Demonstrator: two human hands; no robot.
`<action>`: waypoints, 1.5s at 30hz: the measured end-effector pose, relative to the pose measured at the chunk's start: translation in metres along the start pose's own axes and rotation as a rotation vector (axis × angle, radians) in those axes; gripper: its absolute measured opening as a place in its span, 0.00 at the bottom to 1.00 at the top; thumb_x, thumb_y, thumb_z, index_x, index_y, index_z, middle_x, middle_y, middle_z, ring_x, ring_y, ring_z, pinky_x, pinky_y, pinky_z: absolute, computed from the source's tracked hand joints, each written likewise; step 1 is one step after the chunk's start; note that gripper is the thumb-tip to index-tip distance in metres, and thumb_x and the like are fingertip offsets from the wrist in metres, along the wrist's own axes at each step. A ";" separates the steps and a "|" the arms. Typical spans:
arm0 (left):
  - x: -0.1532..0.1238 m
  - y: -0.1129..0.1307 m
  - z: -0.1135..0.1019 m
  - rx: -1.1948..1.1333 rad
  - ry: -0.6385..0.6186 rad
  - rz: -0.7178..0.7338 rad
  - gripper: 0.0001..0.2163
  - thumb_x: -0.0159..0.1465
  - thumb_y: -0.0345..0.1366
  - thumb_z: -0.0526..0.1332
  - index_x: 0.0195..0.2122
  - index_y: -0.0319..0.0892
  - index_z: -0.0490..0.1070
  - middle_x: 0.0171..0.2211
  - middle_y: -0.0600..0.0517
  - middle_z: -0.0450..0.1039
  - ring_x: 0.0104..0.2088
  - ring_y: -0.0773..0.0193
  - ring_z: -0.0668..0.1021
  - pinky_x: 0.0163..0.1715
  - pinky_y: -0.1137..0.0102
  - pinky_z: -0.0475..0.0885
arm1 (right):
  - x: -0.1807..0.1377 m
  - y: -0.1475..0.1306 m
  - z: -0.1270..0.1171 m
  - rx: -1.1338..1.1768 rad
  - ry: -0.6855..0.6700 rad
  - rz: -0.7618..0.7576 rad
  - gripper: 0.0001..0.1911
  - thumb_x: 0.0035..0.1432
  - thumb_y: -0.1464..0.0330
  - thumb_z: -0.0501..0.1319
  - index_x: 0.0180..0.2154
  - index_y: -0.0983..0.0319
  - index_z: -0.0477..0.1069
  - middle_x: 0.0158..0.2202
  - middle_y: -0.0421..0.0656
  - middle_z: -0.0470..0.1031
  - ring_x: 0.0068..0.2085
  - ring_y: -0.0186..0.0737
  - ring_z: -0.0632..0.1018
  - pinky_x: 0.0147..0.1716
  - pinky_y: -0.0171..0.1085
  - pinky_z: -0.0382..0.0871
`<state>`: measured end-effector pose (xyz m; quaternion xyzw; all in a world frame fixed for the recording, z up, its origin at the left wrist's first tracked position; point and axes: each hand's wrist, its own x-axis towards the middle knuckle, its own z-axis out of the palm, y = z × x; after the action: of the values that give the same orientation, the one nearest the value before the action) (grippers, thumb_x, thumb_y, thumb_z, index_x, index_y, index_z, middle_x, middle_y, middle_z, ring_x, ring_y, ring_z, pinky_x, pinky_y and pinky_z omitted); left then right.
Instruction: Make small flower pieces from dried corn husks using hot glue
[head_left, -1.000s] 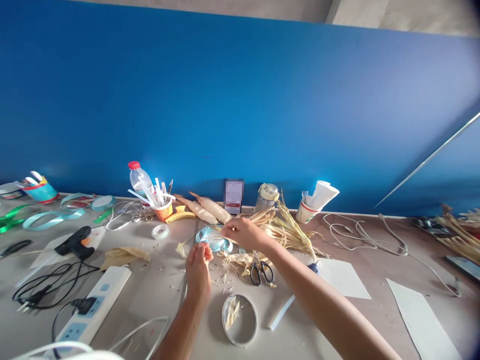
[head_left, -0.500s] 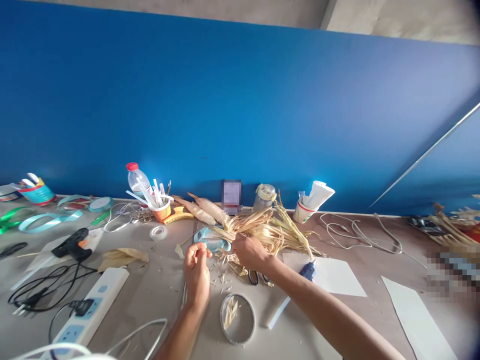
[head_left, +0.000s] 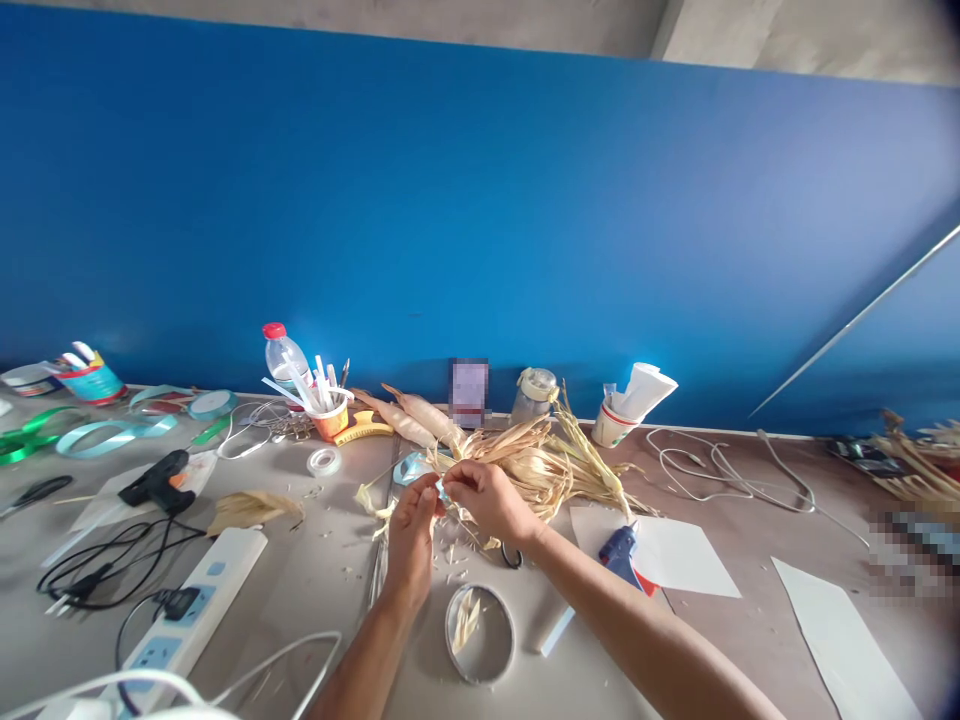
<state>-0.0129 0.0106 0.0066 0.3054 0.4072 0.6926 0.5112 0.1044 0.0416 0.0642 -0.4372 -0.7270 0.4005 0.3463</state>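
My left hand (head_left: 412, 530) is closed in a pinch, fingertips raised above the table. Right beside it, nearly touching, my right hand (head_left: 491, 500) pinches too; what lies between the fingertips is too small to make out. Just behind them sits a light blue ribbon roll (head_left: 409, 468), partly covered by my hands. A pile of dried corn husks (head_left: 536, 460) spreads behind and right of my right hand. Black scissor handles (head_left: 512, 557) show under my right wrist. Nearer me stands a round grey ring (head_left: 512, 640) with a husk piece (head_left: 466, 618) inside it.
A blue glue gun (head_left: 619, 548) lies by white paper (head_left: 694, 560) under my right forearm. On the left are a black glue gun (head_left: 159, 485), a power strip (head_left: 225, 560) and cables. Along the blue panel stand a bottle (head_left: 283, 355), a cup of glue sticks (head_left: 330, 420) and a jar (head_left: 534, 395).
My right hand has moved left, away from the husk pile, and now meets my left hand. The left hand has barely moved. The view has shifted slightly.
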 end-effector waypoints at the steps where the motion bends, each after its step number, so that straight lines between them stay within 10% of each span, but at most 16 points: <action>1: 0.000 0.002 0.001 -0.030 -0.020 -0.021 0.14 0.52 0.45 0.65 0.34 0.41 0.73 0.26 0.54 0.69 0.26 0.68 0.68 0.29 0.72 0.64 | -0.001 -0.002 0.004 -0.007 -0.004 -0.019 0.08 0.53 0.72 0.54 0.26 0.64 0.70 0.22 0.37 0.70 0.25 0.30 0.67 0.25 0.28 0.59; 7: 0.001 0.014 0.002 -0.217 0.021 -0.083 0.09 0.49 0.38 0.68 0.25 0.42 0.69 0.24 0.56 0.66 0.25 0.69 0.67 0.29 0.73 0.65 | -0.011 -0.002 0.010 -0.170 -0.061 -0.089 0.09 0.51 0.76 0.54 0.26 0.64 0.72 0.23 0.38 0.72 0.26 0.31 0.68 0.27 0.29 0.59; 13: 0.007 0.018 -0.004 -0.268 0.111 0.031 0.10 0.52 0.39 0.67 0.27 0.42 0.68 0.25 0.58 0.63 0.22 0.74 0.63 0.24 0.76 0.62 | -0.023 0.024 -0.037 -0.502 -0.191 -0.003 0.10 0.53 0.74 0.54 0.25 0.63 0.72 0.24 0.39 0.73 0.26 0.32 0.71 0.25 0.28 0.60; 19: 0.001 0.003 0.000 -0.053 0.051 0.021 0.10 0.57 0.43 0.62 0.29 0.42 0.68 0.24 0.54 0.68 0.19 0.70 0.63 0.21 0.72 0.60 | 0.034 0.038 -0.066 -0.880 0.102 0.144 0.19 0.63 0.67 0.46 0.54 0.60 0.62 0.48 0.49 0.72 0.42 0.42 0.75 0.35 0.35 0.64; 26: -0.004 -0.001 0.001 0.045 -0.023 -0.002 0.08 0.55 0.43 0.63 0.27 0.45 0.69 0.23 0.53 0.68 0.20 0.67 0.64 0.22 0.70 0.61 | 0.083 0.060 -0.050 -0.992 0.017 0.258 0.25 0.61 0.70 0.49 0.60 0.57 0.51 0.42 0.51 0.75 0.39 0.45 0.78 0.34 0.37 0.67; 39: -0.003 -0.004 -0.001 0.115 -0.008 0.042 0.07 0.56 0.43 0.62 0.28 0.45 0.71 0.22 0.52 0.70 0.18 0.65 0.66 0.22 0.68 0.62 | 0.083 0.065 -0.062 -0.752 0.170 0.259 0.23 0.59 0.73 0.49 0.56 0.59 0.61 0.45 0.50 0.74 0.42 0.44 0.75 0.36 0.37 0.65; 45: -0.006 -0.003 0.003 0.008 -0.093 -0.067 0.09 0.54 0.43 0.63 0.28 0.43 0.69 0.24 0.54 0.71 0.17 0.71 0.63 0.19 0.73 0.59 | 0.020 0.051 -0.061 -0.400 0.197 0.243 0.18 0.59 0.60 0.49 0.44 0.61 0.71 0.20 0.38 0.68 0.20 0.34 0.66 0.19 0.31 0.57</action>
<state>-0.0070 0.0060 0.0054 0.3255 0.3955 0.6586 0.5512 0.1672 0.0915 0.0491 -0.6180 -0.6967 0.2428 0.2716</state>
